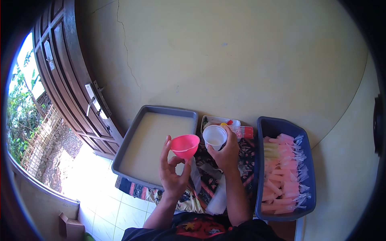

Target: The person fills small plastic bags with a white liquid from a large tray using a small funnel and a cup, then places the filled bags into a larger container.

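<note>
My left hand (173,178) is closed on a pink funnel (185,147), pinching it near the spout with the wide mouth up. Below the spout hangs a clear, limp plastic piece (195,176), probably a narrow bag; how it meets the funnel is hidden by my fingers. My right hand (227,156) grips a white plastic cup (214,136) just right of the funnel, its mouth tilted toward me. Whether liquid is in the cup I cannot tell. Behind my left hand lies a grey tray (171,109) of cloudy whitish liquid.
At right stands a dark blue bin (309,168) with several pink and a few pale yellow-green filled plastic tubes (281,172). A small white tray (207,119) and a red-and-clear packet (245,131) lie against the wall. Patterned cloth (247,150) covers the table. A wooden door (72,80) stands open at left.
</note>
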`<state>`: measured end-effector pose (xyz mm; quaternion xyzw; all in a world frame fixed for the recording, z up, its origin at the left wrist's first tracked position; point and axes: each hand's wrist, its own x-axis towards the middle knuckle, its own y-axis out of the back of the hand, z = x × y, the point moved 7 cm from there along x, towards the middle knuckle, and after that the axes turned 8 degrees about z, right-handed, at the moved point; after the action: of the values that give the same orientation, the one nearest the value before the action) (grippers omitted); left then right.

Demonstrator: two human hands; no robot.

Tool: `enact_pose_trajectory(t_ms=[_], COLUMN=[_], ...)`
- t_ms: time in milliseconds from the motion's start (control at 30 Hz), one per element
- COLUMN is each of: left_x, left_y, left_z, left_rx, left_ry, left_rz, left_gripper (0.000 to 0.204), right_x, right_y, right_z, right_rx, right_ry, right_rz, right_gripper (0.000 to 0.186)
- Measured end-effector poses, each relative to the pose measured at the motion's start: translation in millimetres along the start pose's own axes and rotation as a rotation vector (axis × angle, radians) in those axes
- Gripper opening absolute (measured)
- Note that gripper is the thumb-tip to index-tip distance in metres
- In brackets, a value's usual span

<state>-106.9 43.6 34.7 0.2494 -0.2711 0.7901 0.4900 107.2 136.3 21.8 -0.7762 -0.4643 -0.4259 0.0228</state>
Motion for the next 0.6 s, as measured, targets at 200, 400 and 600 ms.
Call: enact_pose_trajectory(t_ms=[200, 400, 600], left_x=[20, 24, 25], left_y=[38, 79, 105], left_z=[21, 12, -12], left_rx=[-0.004, 0.076, 0.318], left_ry=[0.038, 0.046, -0.037], left_rz=[0.041, 0.092, 0.062], left_gripper=[0.088, 0.09, 0.088], right_x=[28, 37, 27], right_y=[-23, -84, -127], right_z=[-37, -58, -67], right_rx=[0.334, 0.466, 0.299], right_ry=[-0.046, -0.008, 0.182], right_rz=[-0.035, -0.282, -0.432], right_gripper=[0.093, 0.091, 0.093])
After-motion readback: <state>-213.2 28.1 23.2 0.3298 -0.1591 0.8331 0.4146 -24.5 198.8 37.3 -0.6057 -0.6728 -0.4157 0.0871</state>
